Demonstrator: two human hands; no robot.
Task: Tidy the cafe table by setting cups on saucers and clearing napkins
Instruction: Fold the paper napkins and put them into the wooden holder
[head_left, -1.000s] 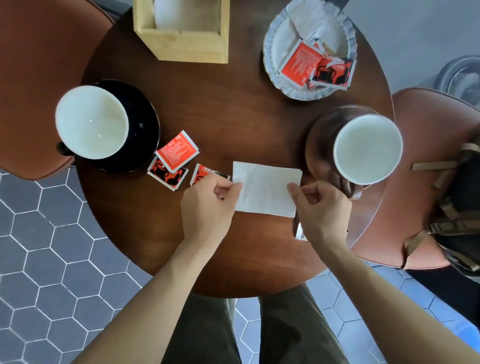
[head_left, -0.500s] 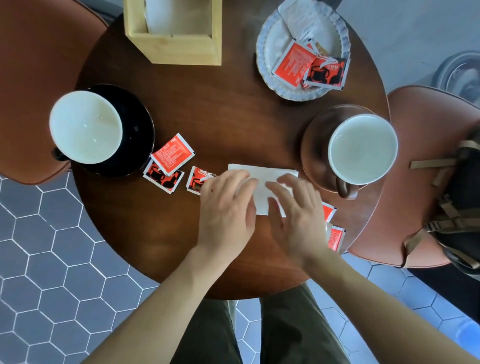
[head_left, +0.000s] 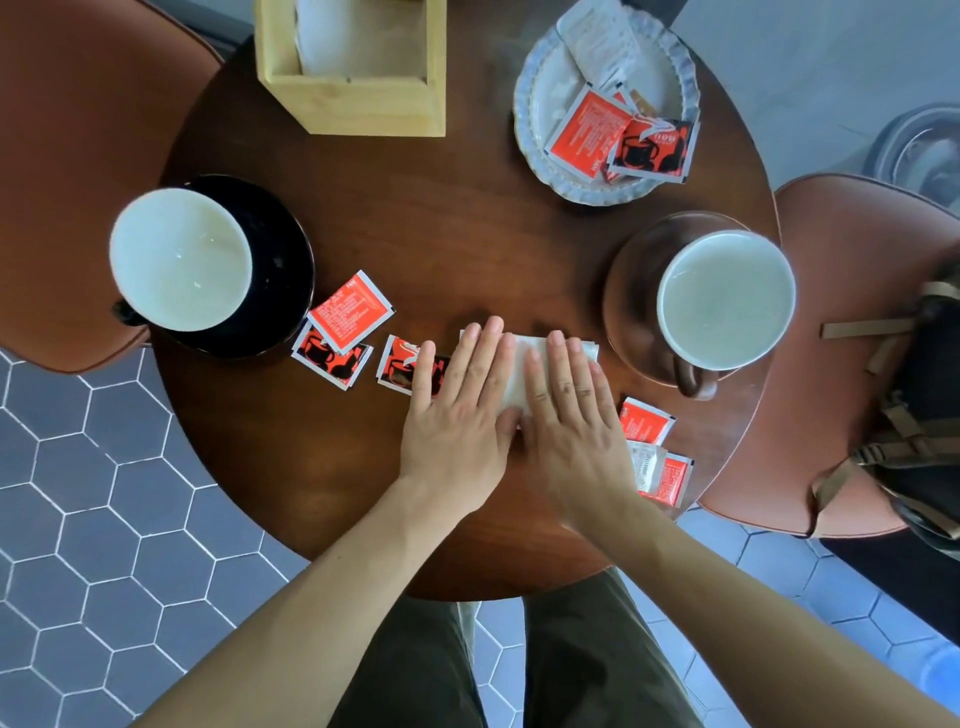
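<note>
A folded white napkin (head_left: 516, 375) lies flat at the middle of the round wooden table (head_left: 441, 218). My left hand (head_left: 457, 415) and my right hand (head_left: 569, 415) rest palm down on it, side by side, fingers straight, so only a strip shows between and beyond them. A white-lined black cup (head_left: 179, 258) sits on a black saucer (head_left: 283, 270) at the left. A brown cup (head_left: 726, 300) sits on a brown saucer (head_left: 631, 291) at the right.
Red sugar sachets (head_left: 349, 312) lie left of my hands, others (head_left: 645, 422) at the right edge. A scalloped white plate (head_left: 540, 98) with sachets and a wooden napkin box (head_left: 358, 93) stand at the back. Brown chairs flank the table; a bag (head_left: 930, 415) sits on the right one.
My hands held the unfolded napkin by its two ends, then folded it and came together. They now lie flat on the narrower napkin, pressing it down.
</note>
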